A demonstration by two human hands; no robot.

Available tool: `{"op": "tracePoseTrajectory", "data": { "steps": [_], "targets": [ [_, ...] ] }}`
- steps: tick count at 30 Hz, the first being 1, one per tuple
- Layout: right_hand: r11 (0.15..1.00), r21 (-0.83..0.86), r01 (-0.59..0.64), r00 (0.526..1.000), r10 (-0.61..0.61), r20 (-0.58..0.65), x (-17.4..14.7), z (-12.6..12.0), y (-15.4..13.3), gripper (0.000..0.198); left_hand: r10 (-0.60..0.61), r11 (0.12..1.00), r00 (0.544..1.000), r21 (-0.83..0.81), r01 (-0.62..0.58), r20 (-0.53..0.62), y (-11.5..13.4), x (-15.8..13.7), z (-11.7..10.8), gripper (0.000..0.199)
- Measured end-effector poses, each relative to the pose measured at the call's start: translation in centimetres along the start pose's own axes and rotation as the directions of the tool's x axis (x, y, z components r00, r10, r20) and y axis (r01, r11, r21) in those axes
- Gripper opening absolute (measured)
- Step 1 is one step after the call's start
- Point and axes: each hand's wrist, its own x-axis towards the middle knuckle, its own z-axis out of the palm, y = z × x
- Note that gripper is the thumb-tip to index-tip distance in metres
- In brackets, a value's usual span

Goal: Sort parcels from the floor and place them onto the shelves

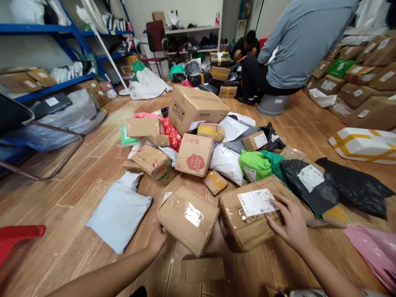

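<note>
Taped carton (185, 216), well short of the far edge of the floor (62, 231), touches the left hand (157, 238), grip unclear; the right hand (287, 222) spreads over a labelled carton (244, 229): two reached, heaped parcels (194, 150) beyond untouched

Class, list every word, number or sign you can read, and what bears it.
No wording reads clearly.
Red print on the middle carton: too blurred.
White label at the right hand: too small.
Sticker on the black bag: too small.
Symbols on the large box: unclear.
</note>
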Motion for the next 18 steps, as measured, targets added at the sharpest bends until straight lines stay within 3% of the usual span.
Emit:
{"op": "tracePoseTrajectory", "data": {
  "steps": [3,6,9,11,13,15,18],
  "targets": [
    [0.999,0.011,0.030,0.999,-0.030,-0.029,-0.3,0.3,0.2,0.058,0.098,0.995,0.977,0.032,-0.093,-0.189,-0.5,2.7,-2.6,0.043],
    [0.998,0.009,0.056,0.997,-0.055,-0.054,-0.3,0.9,0.8,0.056,0.393,0.919,0.902,0.038,-0.393,-0.175,1.7,5.0,-5.0,0.043],
    [0.996,-0.017,0.085,0.996,-0.085,0.012,0.5,0.4,1.0,0.061,0.620,0.784,0.785,0.029,-0.620,0.015,5.9,6.1,-7.0,0.046],
    [0.992,-0.019,0.127,0.981,-0.123,0.152,1.8,-0.5,0.4,0.081,0.662,0.702,0.697,0.099,-0.706,0.275,8.8,6.7,-8.0,0.060],
    [0.985,0.032,0.172,0.926,-0.173,0.334,3.5,-1.3,-1.0,0.112,0.625,0.625,0.618,0.169,-0.762,0.478,11.1,7.2,-8.8,0.079],
    [0.974,0.120,0.194,0.850,-0.228,0.475,5.1,-1.6,-3.2,0.132,0.575,0.592,0.596,0.218,-0.776,0.561,12.7,7.6,-9.2,0.094],
    [0.938,0.251,0.238,0.756,-0.341,0.558,6.5,-0.8,-8.0,0.133,0.532,0.508,0.551,0.279,-0.815,0.642,14.4,7.5,-9.0,0.109]
  ]
}}
